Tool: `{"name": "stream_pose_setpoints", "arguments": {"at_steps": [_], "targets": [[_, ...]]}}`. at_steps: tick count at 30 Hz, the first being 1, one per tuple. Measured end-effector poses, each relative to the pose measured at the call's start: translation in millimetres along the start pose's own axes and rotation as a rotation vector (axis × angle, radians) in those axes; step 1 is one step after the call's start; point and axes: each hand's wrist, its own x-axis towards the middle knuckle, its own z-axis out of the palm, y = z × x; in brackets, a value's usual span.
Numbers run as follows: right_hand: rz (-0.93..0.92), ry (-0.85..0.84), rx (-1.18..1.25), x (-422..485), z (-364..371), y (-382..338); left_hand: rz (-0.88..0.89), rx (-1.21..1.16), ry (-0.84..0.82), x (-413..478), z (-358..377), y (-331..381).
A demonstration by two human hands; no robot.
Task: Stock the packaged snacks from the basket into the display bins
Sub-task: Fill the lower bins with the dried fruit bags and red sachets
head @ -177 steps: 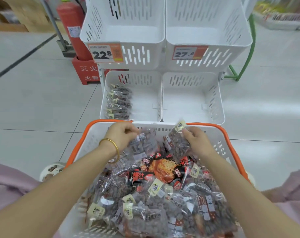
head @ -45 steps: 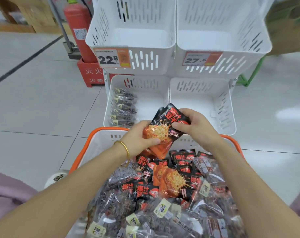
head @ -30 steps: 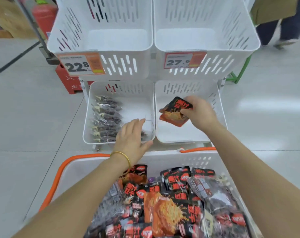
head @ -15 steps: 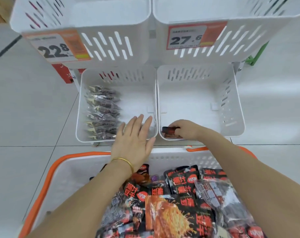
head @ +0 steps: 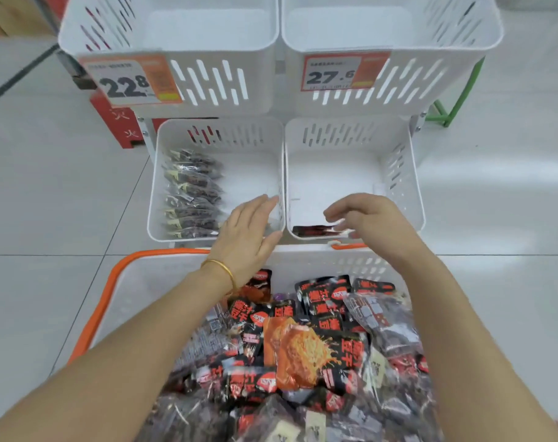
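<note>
An orange-rimmed white basket (head: pixel 150 282) in front of me is full of snack packs: red-and-black packets (head: pixel 306 352) and clear bags of dark snacks (head: pixel 379 320). The lower right display bin (head: pixel 399 173) holds one red-and-black packet (head: pixel 312 230) lying against its front wall. A row of clear snack bags (head: pixel 191 196) stands in the lower left bin (head: pixel 156 173). My left hand (head: pixel 245 231) hovers flat over the lower left bin's front right corner, holding nothing. My right hand (head: pixel 370 218) hangs over the right bin's front edge with loosely bent fingers, just above the packet, empty.
Two upper white bins (head: pixel 207 90) carry price tags, 22.8 (head: pixel 128 81) and 27.6 (head: pixel 335 73). A red fire-extinguisher box (head: pixel 118 122) stands behind at left, a green frame leg (head: pixel 446 113) at right. Tiled floor surrounds the rack.
My right hand carried a red-and-black packet from the basket to the lower right bin, let it go and lifted off it. My left hand let go of it earlier and stays open.
</note>
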Motion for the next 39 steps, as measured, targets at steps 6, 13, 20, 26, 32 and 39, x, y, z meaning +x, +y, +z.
{"name": "stream_pose_setpoints", "arguments": {"at_steps": [6,13,20,26,32,39], "targets": [[0.103,-0.019,-0.366,-61,28,52,-0.005,-0.087,0.039,-63,0,15],[0.009,-0.353,-0.862,-63,53,62,-0.029,-0.111,-0.028,-89,-10,33],[-0.074,-0.383,-0.965,-80,54,56,-0.056,-0.153,-0.066,-100,-19,44],[-0.120,-0.413,-0.665,-88,49,49,-0.065,-0.200,-0.203,-102,-16,57],[-0.089,-0.315,-0.303,-97,48,37,-0.067,-0.152,-0.423,-103,-14,62],[-0.112,-0.075,0.205,-99,32,1,-0.157,-0.278,-0.240,-94,-32,60]]}}
